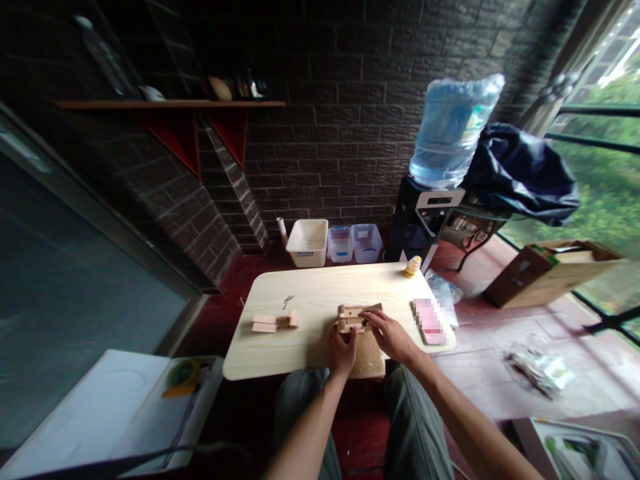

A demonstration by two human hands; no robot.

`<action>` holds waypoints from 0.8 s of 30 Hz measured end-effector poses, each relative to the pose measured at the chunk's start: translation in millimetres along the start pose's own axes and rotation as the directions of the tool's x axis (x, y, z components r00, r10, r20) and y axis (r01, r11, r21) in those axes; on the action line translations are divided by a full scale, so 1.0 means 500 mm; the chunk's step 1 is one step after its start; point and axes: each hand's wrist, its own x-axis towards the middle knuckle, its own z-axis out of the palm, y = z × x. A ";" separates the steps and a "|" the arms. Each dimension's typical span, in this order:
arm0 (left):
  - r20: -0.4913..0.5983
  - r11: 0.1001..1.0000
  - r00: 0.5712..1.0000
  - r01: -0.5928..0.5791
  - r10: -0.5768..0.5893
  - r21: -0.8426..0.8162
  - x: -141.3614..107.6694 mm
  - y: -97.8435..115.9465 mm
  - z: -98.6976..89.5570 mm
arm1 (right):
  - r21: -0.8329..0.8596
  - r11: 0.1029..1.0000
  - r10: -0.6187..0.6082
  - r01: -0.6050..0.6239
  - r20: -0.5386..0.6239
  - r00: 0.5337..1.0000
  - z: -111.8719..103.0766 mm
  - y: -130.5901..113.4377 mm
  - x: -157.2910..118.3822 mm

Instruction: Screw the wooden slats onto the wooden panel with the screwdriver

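Observation:
My left hand grips the near left side of a small wooden assembly made of pale pieces with dark round spots. From the right, my right hand reaches over the assembly with its fingers pinched together at its right end. A small dark and yellowish bit shows by those fingertips, too small to name. Under the assembly, at the table's near edge, lies a brown board with pale specks. To the left rests a second wooden piece with two flat prongs. Several thin dark screws or pins lie behind it.
The pale table carries a yellow-and-white figure at its far right corner and a pink blurred item at its right edge. Behind it are plastic bins and a water dispenser. A cardboard box stands right.

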 end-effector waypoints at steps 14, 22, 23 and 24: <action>-0.024 1.000 1.000 0.006 -0.006 0.013 -0.008 0.051 -0.021 | 0.010 0.994 0.113 -0.113 -0.023 0.993 0.006 0.015 0.000; -0.014 1.000 1.000 0.001 0.000 0.027 -0.007 0.040 -0.018 | -0.005 0.990 0.140 -0.140 -0.027 0.990 0.003 0.005 0.013; -0.014 1.000 1.000 0.005 -0.005 0.026 -0.006 0.034 -0.016 | -0.016 0.991 0.134 -0.134 -0.027 0.991 0.000 0.005 0.014; -0.010 1.000 1.000 0.013 -0.013 0.026 -0.006 0.029 -0.013 | -0.024 0.992 0.125 -0.126 -0.025 0.992 -0.002 0.005 0.014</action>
